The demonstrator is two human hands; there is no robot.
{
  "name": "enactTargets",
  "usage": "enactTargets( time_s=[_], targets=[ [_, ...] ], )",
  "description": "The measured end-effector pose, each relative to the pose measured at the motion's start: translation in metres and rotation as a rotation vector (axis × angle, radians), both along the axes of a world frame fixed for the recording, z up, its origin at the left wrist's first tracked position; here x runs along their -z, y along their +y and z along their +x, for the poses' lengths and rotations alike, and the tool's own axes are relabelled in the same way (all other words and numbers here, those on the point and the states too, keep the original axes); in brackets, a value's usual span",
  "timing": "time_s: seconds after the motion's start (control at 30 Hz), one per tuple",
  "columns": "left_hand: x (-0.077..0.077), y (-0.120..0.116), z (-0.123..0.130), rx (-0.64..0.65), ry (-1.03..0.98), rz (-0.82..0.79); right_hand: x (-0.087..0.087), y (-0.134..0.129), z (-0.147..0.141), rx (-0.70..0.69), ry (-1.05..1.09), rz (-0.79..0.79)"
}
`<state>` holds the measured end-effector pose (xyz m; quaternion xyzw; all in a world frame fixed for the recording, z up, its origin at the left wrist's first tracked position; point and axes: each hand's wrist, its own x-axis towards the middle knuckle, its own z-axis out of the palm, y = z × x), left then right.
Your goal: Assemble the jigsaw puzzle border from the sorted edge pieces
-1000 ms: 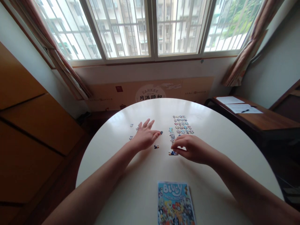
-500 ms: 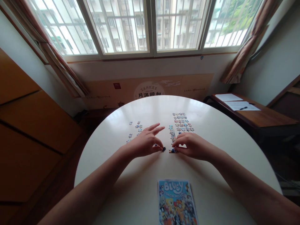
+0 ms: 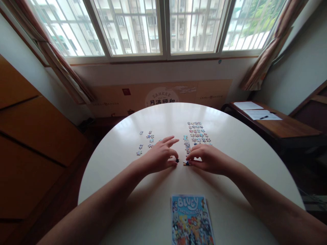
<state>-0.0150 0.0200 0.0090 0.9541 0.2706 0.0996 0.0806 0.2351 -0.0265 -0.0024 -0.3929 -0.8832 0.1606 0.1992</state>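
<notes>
Between the thumb and forefinger of my left hand (image 3: 162, 154) is a small dark puzzle piece (image 3: 177, 160); the other fingers are stretched out. My right hand (image 3: 206, 157) is closed, its thumb and fingertips on the dark joined pieces (image 3: 186, 163) at the near end of a narrow assembled strip (image 3: 187, 144). A short gap of table separates the left hand's piece from those joined pieces. Part of the strip is hidden behind the right fingers.
Several rows of loose puzzle pieces (image 3: 196, 131) lie beyond my right hand, and scattered pieces (image 3: 150, 136) lie at the left. A Bluey picture sheet (image 3: 192, 219) rests near me on the round white table (image 3: 122, 211). Papers (image 3: 262, 114) lie on a wooden side table.
The left hand's dark piece has turned slightly in the fingers. My right hand stays at the strip's near end. The whole view has shifted a little.
</notes>
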Motion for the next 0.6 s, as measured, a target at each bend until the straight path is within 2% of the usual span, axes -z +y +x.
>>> enactTargets(
  time_s=[0.33,0.6],
  targets=[
    [0.0025,-0.0001,0.0023,0.117,-0.049,-0.005,-0.0028,-0.0003,-0.0013,-0.017,-0.011,-0.046],
    [0.0058,0.0001,0.0047,0.131,-0.054,-0.013,-0.0030,-0.0003,-0.0010,-0.027,-0.003,-0.068]
  ],
)
